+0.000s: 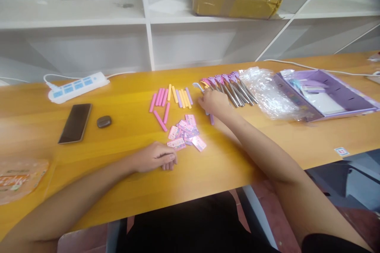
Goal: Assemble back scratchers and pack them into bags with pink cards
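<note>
My left hand [157,156] rests on the table with its fingers curled, just below a loose pile of small pink and purple cards [185,131]. At the left end of a row of silver-handled tools with purple tops [234,87] is my right hand [214,102]. Its fingers are bent down and mostly hidden; a pale item [197,85] and a purple stick [211,119] show beside it. Whether it grips either is unclear. Pink sticks [159,97] and yellow and lilac sticks [184,98] lie between the hands and the shelf.
Clear plastic wrap [270,93] and an open purple box [341,91] lie to the right. A phone [75,123], a dark small case [104,121] and a white power strip [78,87] are at left. A taped carton [237,0] sits on the shelf.
</note>
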The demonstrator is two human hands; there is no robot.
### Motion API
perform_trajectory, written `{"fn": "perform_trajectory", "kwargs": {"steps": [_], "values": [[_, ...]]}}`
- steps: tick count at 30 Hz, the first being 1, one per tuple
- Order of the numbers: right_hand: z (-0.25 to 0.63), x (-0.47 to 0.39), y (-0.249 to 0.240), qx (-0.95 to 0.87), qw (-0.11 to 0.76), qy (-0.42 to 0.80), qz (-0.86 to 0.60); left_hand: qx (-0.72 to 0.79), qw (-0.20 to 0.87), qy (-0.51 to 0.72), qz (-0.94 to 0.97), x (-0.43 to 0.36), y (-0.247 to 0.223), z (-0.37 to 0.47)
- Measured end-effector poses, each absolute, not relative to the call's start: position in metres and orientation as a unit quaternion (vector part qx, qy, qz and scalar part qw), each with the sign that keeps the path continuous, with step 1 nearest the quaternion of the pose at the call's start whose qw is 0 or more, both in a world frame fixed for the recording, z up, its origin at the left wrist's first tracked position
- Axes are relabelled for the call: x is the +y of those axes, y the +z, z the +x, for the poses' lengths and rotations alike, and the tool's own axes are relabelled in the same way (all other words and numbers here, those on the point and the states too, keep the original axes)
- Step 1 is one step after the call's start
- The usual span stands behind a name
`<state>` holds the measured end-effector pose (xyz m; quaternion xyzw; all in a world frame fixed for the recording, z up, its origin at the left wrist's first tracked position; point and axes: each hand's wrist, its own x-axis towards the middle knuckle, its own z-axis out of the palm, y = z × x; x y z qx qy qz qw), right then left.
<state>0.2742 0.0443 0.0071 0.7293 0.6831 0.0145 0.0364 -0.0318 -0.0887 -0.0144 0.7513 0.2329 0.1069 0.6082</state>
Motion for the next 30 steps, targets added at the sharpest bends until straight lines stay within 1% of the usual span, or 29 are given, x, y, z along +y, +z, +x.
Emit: {"fn": "perform_trajectory", "kwargs": {"steps": [4,8,9,11,15,17,19,21,24,26,28,30], "values": [[0.278,0.041,0.004,0.681,0.05,0.006,0.731,0.234,0.605,0.103,0.754,-0.089,-0.016,-0.033],[0.28,0.035,0.012,0.685,0.049,-0.011,0.727,0.232,0.602,0.104,0.757,-0.089,-0.016,-0.033],[0.28,0.032,0.016,0.687,0.036,-0.022,0.725,0.233,0.601,0.105,0.757,-0.089,-0.017,-0.033],[0.277,0.021,0.025,0.706,-0.019,-0.068,0.705,0.238,0.602,0.109,0.754,-0.089,-0.018,-0.033],[0.254,-0.021,0.034,0.755,-0.173,-0.242,0.584,0.274,0.612,0.133,0.73,-0.091,-0.019,-0.031],[0.236,-0.047,0.034,0.759,-0.229,-0.318,0.52,0.288,0.616,0.145,0.718,-0.092,-0.02,-0.03],[0.219,-0.07,0.033,0.762,-0.259,-0.363,0.471,0.299,0.617,0.157,0.71,-0.093,-0.022,-0.028],[0.206,-0.086,0.032,0.763,-0.269,-0.39,0.439,0.314,0.616,0.178,0.7,-0.094,-0.026,-0.027],[0.196,-0.098,0.029,0.734,-0.295,-0.465,0.398,0.323,0.62,0.204,0.685,-0.095,-0.032,-0.027],[0.192,-0.102,0.024,0.706,-0.327,-0.493,0.389,0.313,0.623,0.196,0.69,-0.094,-0.034,-0.028],[0.191,-0.105,0.019,0.692,-0.352,-0.494,0.391,0.306,0.614,0.174,0.706,-0.094,-0.032,-0.028],[0.192,-0.109,0.015,0.682,-0.357,-0.519,0.372,0.3,0.601,0.156,0.724,-0.094,-0.028,-0.029]]}}
